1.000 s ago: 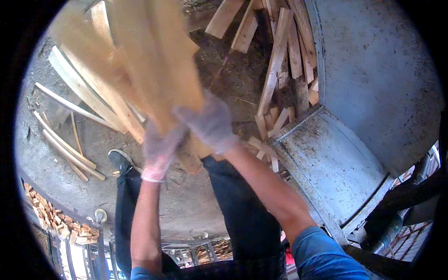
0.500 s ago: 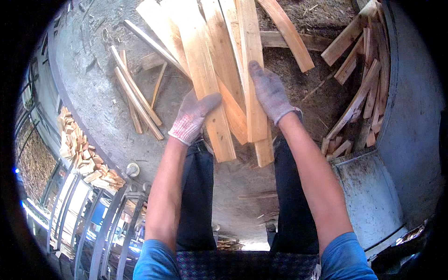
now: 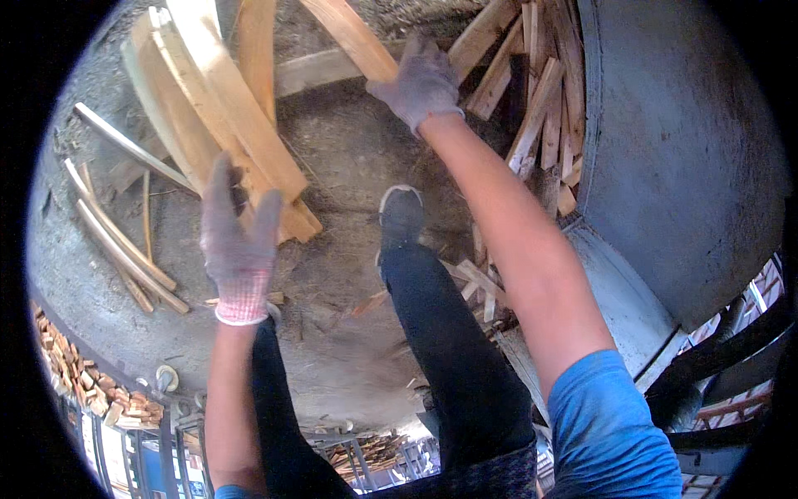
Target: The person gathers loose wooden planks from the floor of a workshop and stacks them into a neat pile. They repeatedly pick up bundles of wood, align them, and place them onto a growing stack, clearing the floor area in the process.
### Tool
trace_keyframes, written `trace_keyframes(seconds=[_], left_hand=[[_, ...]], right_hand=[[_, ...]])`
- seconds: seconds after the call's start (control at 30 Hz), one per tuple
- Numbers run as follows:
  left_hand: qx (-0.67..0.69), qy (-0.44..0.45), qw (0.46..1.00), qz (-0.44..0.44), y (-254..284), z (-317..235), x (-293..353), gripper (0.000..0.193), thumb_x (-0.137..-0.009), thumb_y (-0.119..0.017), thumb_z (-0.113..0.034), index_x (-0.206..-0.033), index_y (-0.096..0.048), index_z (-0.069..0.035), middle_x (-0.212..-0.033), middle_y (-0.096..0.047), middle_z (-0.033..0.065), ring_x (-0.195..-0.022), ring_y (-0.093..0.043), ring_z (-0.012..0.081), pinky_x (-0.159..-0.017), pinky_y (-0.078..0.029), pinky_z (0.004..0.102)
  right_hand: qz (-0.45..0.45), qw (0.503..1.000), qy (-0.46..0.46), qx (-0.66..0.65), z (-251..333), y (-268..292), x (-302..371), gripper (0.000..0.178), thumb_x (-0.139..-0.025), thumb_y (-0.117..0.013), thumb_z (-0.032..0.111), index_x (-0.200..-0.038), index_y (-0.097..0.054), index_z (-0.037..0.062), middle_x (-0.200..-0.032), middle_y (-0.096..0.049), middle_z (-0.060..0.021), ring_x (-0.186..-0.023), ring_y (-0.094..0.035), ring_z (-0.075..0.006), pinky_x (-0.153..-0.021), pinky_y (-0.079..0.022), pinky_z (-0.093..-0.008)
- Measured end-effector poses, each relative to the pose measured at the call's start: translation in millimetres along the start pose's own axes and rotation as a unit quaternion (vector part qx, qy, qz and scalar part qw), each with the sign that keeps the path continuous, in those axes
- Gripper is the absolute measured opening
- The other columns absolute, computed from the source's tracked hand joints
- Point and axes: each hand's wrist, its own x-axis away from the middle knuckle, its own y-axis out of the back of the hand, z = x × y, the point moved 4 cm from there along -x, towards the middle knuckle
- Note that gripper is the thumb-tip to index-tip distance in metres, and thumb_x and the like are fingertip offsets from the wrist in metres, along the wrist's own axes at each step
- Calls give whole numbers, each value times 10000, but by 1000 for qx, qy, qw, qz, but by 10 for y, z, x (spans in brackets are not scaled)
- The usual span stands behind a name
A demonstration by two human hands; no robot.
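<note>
While the left hand (image 3: 238, 237) is hanging fingers-wide by the stacked boards (image 3: 243, 112), the right hand (image 3: 421, 83) is sitting way closer to the lone plank (image 3: 353, 37), right at its near end. Plank's running away up-left; can't tell if those fingers are gripping.

L hand (image 3: 237, 237) gloved, back up, fingers fwd & slightly curled, thumb spread wide to the R w/ a clear gap between. L wrist (image 3: 242, 320) approx straight; L forearm (image 3: 231, 399) runs almost vert. from the lower edge. R hand (image 3: 421, 83), also gloved, back up, reaches farther fwd than L: fingers fwd, thumb out to L; can't tell if it grips. R arm (image 3: 515, 241) extended, slanting up & L from the short blue R sleeve (image 3: 613, 424).
</note>
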Motion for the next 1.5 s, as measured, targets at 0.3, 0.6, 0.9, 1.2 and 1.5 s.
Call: trace_keyframes(seconds=[0.3,0.6,0.9,1.2,1.5], left_hand=[[15,-18,999,47,-770,-362,-200,578,-886,-751,-192,-1406,-536,-63,-1225,-673,145,-1049,-675,249,-899,-540,367],[-10,-103,991,81,-1931,-1173,-603,795,-810,-800,-397,-1450,-442,-92,-1287,-595,213,-1174,-600,397,-971,-508,460],[-477,-159,864,-37,-3215,-1820,-838,1154,-815,-739,-575,-1608,-79,-60,-1522,-363,260,-1457,-305,417,-1149,-316,540],[-387,-300,864,-115,-3546,-1600,-1000,1052,-845,-640,-652,-1620,-143,-143,-1441,-491,263,-1245,-542,428,-1092,-352,582],[-317,-249,914,50,-2240,-1275,-870,981,-687,-845,-341,-1511,-337,-186,-1337,-454,244,-1154,-548,464,-885,-530,523]], right_hand=[[199,954,103,-200,346,-297,1194,642,-768,-767,456,-1158,-622,-33,-1123,-676,-268,-1089,-660,-406,-976,-506,-490],[35,940,-331,-74,-2587,-218,1156,874,-735,-799,414,-1395,-413,-11,-1333,-528,-294,-1196,-558,-463,-1017,-463,-501],[-65,953,-297,-4,-2850,-559,1092,773,-767,-780,367,-1359,-425,17,-1203,-587,-269,-1121,-594,-444,-961,-493,-519],[-49,959,-247,-133,-3012,-513,1066,678,-734,-767,292,-1287,-486,20,-1203,-620,-272,-1136,-603,-440,-973,-487,-509],[-26,965,-167,-200,-2474,-487,1510,869,-686,-816,353,-1388,-453,-9,-1311,-563,-274,-1239,-548,-426,-1038,-449,-457]])
